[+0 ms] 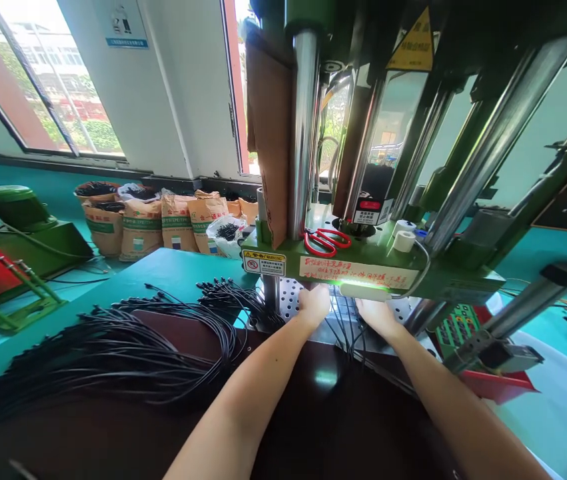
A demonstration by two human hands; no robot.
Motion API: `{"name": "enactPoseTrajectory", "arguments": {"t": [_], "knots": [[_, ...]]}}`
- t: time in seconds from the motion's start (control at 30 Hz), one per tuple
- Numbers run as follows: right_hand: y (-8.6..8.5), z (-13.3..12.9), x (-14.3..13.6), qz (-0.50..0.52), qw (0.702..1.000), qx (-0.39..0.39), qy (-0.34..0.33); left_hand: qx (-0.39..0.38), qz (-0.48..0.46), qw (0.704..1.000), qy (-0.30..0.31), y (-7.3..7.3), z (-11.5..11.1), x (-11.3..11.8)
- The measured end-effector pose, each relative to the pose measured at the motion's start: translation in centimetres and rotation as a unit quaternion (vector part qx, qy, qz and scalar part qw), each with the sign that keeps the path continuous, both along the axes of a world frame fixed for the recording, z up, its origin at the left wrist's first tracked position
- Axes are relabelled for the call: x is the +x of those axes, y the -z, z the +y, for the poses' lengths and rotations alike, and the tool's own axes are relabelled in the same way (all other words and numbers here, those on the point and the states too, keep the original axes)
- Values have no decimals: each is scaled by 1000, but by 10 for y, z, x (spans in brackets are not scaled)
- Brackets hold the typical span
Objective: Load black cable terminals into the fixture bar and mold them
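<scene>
Both of my arms reach forward under the crossbeam of a green press machine. My left hand is at the left of the lit gap, above a metal plate with round holes. On the right side of the gap is my right hand, partly behind the beam and lamp. Several black cables run out between the two hands toward me. The fingers of both hands are hidden, so what they hold does not show.
A large bundle of black cables lies on the left of the dark table. Red-handled scissors rest on the beam, near a white roll. A green button panel stands at right. Paper sacks line the wall.
</scene>
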State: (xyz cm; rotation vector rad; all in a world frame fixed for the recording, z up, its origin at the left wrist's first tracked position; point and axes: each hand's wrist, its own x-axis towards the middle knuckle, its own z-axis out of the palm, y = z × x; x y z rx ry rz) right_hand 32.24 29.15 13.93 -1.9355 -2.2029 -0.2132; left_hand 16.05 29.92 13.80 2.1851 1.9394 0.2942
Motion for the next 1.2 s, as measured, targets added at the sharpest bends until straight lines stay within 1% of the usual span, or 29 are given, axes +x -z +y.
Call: {"name": "enactPoseTrajectory", "arguments": {"t": [0.13, 0.23, 0.37, 0.47, 0.6, 0.73, 0.87, 1.07, 1.2], "knots": [[-2, -3, -13, -15, 1000, 0, -14, 47, -4, 999, 18, -1, -2, 10], [3, -1, -18, -23, 1000, 1, -5, 53, -4, 998, 26, 3, -1, 13], [8, 4, -19, -26, 1000, 6, -3, 59, -5, 998, 36, 7, 2, 11], [6, 5, -18, -22, 1000, 13, -16, 68, -8, 997, 35, 5, 1, 11], [1, 5, -19, -14, 998, 25, -47, 93, -18, 995, 34, 0, -7, 17], [2, 4, -24, -7, 997, 33, -66, 101, -29, 992, 75, 0, -15, 26], [5, 7, -28, -2, 997, 35, -75, 107, -36, 989, 97, 5, -11, 31], [11, 15, -30, 5, 996, 38, -81, 130, -51, 986, 87, 14, -3, 31], [11, 18, -29, 7, 995, 41, -87, 133, -51, 987, 80, 12, -2, 30]]}}
